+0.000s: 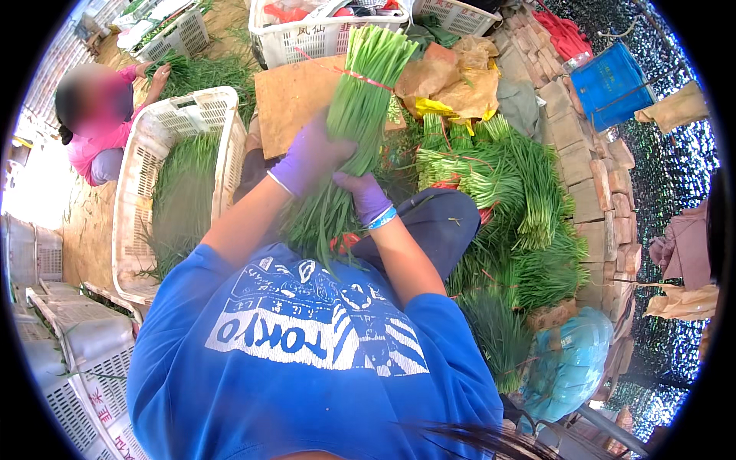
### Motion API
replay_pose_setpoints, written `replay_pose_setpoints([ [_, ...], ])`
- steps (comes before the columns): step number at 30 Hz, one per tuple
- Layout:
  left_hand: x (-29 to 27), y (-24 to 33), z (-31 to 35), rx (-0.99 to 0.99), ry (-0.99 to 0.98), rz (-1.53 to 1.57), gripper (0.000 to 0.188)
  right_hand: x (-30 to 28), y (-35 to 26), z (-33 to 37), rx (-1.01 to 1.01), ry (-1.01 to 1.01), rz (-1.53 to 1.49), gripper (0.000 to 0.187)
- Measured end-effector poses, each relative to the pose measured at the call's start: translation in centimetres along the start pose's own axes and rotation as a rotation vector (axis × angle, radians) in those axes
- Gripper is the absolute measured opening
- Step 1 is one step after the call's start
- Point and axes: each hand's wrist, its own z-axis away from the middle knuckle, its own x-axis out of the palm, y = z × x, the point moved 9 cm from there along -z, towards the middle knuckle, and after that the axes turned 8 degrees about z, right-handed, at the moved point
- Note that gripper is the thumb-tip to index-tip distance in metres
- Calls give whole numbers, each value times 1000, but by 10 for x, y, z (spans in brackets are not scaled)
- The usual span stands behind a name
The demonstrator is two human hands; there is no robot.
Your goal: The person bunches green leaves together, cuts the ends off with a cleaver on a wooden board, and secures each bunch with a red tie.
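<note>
White slotted crates (63, 326) stand at the lower left, overlapping too much to count. Above, one white crate (188, 38) bears pale sheeting and greens; near it, one co-worker (107, 146) in pink reaches to loose greens (172, 70). One large white crate (126, 211), beside the wearer's left arm, holds long green stalks (188, 172). Next comes one wooden board (284, 103).

At the centre, the wearer's two purple-gloved hands share one bundle of green stalks (368, 77), pale ends up, leaves hanging toward the lap, one red tie (364, 79) above the fingers. The left hand (314, 157) wraps its left side, fingers curled over the stems; the right hand (364, 195), lower on the right, presses its thumb on them, its other fingers hidden.

Behind, one white crate (333, 42) holds red and white items; another (456, 17) is partly cut off. To the right lie overlapping tied bundles (506, 180), not countable, then one blue container (613, 84), its contents unclear.
</note>
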Motion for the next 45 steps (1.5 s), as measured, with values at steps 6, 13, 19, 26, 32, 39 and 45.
replay_pose_setpoints([
  [6, -6, 10, 6, 59, 38, -209, 80, 0, -11, -2, -132, -9, 51, 49],
  [13, -9, 6, 10, 91, 37, -262, 81, -1, -5, -3, -94, -22, 129, 48],
  [19, -16, 5, 15, 68, 52, -314, 85, -17, -54, 9, -392, 193, 338, 72],
  [26, 2, -2, 40, -44, -69, -361, 89, 87, -207, 39, -1043, 224, 2106, 39],
  [32, 17, 7, 52, 28, -191, -221, 88, 75, -196, 30, -1023, -266, 2208, 13],
  [39, 19, 14, 57, -11, -249, -135, 87, 75, -193, 44, -1194, -167, 2099, 11],
  [45, 17, 16, 60, -12, -270, -138, 87, 66, -210, 50, -1254, 45, 2008, 13],
])
